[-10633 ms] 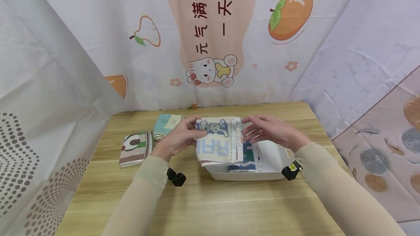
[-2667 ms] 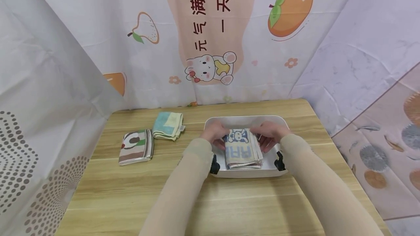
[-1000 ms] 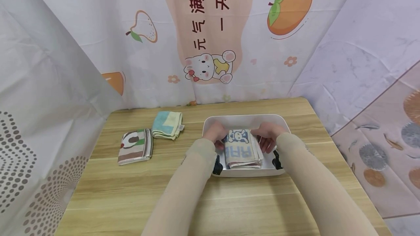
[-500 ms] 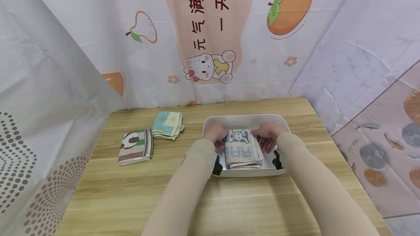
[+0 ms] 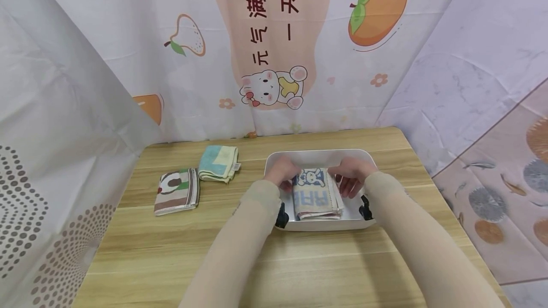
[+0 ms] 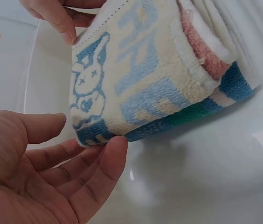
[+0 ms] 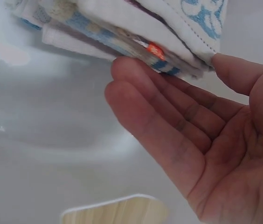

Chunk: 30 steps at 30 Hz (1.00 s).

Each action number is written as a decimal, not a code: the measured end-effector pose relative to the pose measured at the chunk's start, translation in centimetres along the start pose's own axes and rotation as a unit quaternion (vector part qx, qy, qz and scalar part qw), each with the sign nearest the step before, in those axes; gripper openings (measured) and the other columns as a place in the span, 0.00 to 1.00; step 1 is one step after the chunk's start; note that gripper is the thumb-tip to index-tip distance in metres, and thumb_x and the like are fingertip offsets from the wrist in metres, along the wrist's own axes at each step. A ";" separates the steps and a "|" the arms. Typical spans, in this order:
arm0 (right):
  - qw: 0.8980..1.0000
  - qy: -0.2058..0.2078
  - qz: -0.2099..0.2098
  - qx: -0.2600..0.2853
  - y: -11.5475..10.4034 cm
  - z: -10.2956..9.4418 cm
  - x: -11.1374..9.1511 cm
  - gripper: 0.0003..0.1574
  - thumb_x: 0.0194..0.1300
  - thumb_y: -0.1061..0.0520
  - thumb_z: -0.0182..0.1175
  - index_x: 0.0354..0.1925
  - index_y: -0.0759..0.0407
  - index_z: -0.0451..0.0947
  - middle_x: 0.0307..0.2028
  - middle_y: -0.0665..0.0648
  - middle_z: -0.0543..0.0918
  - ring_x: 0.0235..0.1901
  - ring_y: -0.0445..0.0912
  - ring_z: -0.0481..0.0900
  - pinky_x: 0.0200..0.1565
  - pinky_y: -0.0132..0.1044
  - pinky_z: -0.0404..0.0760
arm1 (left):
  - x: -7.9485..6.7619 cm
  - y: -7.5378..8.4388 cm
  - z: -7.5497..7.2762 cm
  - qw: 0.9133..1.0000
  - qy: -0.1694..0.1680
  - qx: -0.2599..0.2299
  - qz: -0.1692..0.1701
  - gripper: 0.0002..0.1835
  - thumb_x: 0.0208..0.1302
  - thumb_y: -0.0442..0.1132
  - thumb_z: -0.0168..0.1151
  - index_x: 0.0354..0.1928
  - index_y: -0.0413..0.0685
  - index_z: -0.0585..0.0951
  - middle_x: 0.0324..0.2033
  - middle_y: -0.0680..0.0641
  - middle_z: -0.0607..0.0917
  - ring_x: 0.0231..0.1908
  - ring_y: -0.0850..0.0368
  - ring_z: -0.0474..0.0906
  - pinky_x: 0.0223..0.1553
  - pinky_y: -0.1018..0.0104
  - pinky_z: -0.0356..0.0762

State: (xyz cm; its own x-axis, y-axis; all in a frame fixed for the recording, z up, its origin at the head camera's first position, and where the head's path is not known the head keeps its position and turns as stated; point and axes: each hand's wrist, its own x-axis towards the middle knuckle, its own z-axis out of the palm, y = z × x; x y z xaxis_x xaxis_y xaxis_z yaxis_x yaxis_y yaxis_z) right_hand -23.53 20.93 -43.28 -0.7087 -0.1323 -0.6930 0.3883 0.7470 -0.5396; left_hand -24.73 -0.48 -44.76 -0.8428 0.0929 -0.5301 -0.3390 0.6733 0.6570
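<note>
A folded cream and blue hand towel with a rabbit pattern lies on top of other folded towels inside a white box. Beneath it, a blue and green towel shows in the left wrist view. My left hand is at the stack's left side, its fingers against the lower edge and its thumb close to the rabbit corner. On the opposite side, my right hand has its fingers stretched along the folded edges, with the thumb by the top towel's corner. An orange tag pokes out between layers.
Left of the box, a teal and yellow folded towel and a brown, white and green one lie on the wooden table. A printed curtain hangs behind the table.
The rabbit towel, held up over the box's left part in the oldest frame, now lies on the stack inside. Both hands came down with it. In the last second they shifted only slightly.
</note>
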 end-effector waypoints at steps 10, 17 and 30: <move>1.000 0.001 -0.020 0.024 0.3 -1.3 -0.6 0.31 0.72 0.44 0.46 0.48 0.74 0.70 0.32 0.68 0.83 0.28 0.55 0.83 0.33 0.47 0.83 | -1.1 0.8 -1.6 1.000 0.013 0.011 0.026 0.13 0.64 0.40 0.58 0.43 0.37 0.78 0.36 0.40 0.81 0.24 0.47 0.82 0.25 0.58 0.82; 0.997 -0.013 -0.046 0.061 0.8 -2.5 -1.4 0.30 0.72 0.46 0.47 0.50 0.74 0.69 0.34 0.70 0.82 0.31 0.57 0.83 0.35 0.49 0.83 | -2.6 0.8 -3.4 0.997 -0.003 -0.021 0.068 0.18 0.67 0.44 0.56 0.53 0.38 0.76 0.39 0.40 0.79 0.31 0.46 0.81 0.29 0.58 0.83; 0.989 -0.028 -0.080 0.117 2.2 -4.4 -2.3 0.30 0.71 0.45 0.50 0.52 0.72 0.67 0.36 0.70 0.81 0.34 0.59 0.83 0.39 0.52 0.82 | -4.3 -0.3 -7.3 0.991 -0.033 -0.102 0.076 0.18 0.70 0.46 0.54 0.55 0.43 0.74 0.40 0.40 0.80 0.38 0.40 0.81 0.34 0.54 0.83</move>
State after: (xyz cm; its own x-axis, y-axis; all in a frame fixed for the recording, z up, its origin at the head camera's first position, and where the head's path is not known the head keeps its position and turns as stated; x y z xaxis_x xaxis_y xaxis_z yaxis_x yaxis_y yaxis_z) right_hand -23.63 25.77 -40.81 -0.7407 -0.2768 -0.6122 0.4052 0.5427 -0.7357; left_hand -24.08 -6.40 -38.80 -0.8633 0.2342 -0.4471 -0.2941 0.4865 0.8227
